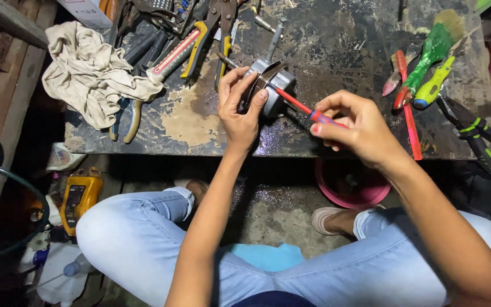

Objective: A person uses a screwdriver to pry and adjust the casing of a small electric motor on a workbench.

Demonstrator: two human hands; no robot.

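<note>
My left hand point(238, 105) grips a small round grey metal motor housing point(272, 85) that rests on the dark, worn workbench point(336, 45), a short shaft sticking up from it. My right hand point(352, 126) holds a screwdriver point(308, 112) with a red shaft and a red and blue handle. Its tip touches the housing's right side, close to my left thumb.
A crumpled beige rag point(89, 71) lies at the bench's left. Pliers and cutters point(197, 40) are piled at the back. Green-handled tools and a red one point(421, 74) lie to the right. A pink bowl point(350, 185) and a yellow multimeter point(79, 199) sit on the floor near my knees.
</note>
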